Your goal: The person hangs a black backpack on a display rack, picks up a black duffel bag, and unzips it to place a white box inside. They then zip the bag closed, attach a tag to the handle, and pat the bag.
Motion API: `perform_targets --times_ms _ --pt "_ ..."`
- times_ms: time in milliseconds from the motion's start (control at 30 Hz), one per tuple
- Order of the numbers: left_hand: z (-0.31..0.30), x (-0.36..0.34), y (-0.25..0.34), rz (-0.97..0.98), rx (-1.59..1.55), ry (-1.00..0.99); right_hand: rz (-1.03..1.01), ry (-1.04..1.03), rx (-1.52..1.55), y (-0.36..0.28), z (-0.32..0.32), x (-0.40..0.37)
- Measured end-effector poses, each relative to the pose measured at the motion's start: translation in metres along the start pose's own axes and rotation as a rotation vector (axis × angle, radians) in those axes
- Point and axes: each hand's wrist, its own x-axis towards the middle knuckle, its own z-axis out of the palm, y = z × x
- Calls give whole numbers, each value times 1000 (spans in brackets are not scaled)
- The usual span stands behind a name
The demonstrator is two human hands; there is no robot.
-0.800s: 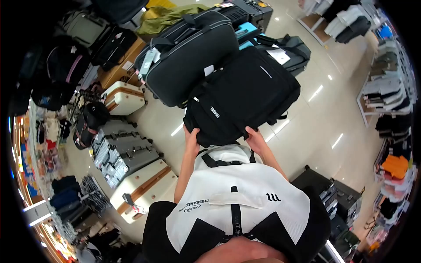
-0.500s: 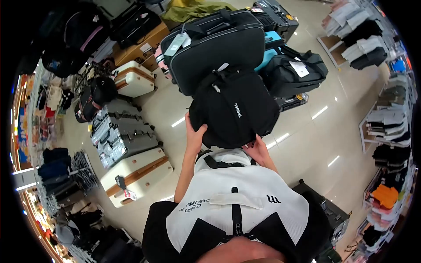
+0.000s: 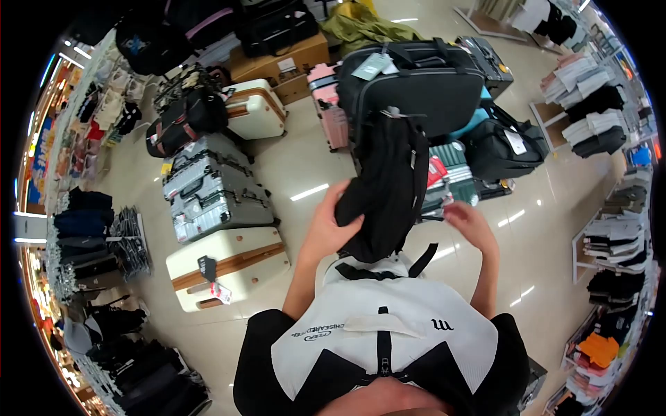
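A black backpack (image 3: 388, 191) is turned side-on in front of my body, its narrow side and zips showing. My left hand (image 3: 331, 220) grips its left edge, with the thumb on the near face and the fingers going behind it. My right hand (image 3: 472, 223) is off the bag to the right, fingers loosely curled and apart, and I see nothing in it. Behind the backpack stands a large black soft case (image 3: 416, 90) with a paper tag. A green ribbed suitcase (image 3: 451, 173) with a red label shows beyond my right fingertips.
Silver suitcases (image 3: 218, 184) and a cream suitcase (image 3: 225, 267) stand on the tiled floor at left. A black duffel bag (image 3: 503, 142) sits at right, a pink suitcase (image 3: 327, 104) behind. Clothing racks (image 3: 614, 243) line the right side; a cardboard box (image 3: 291, 62) is at the back.
The backpack has turned from its front, lettered face to its side. My right hand has let go and moved right. The view has shifted, and the green suitcase has come into sight.
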Motion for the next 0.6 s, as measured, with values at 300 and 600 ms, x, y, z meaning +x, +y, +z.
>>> perform_targets --times_ms 300,600 --pt "-99 -65 14 231 666 120 -621 200 -42 -160 168 59" --pt "-142 -60 -43 285 966 60 -287 -696 28 -151 255 144"
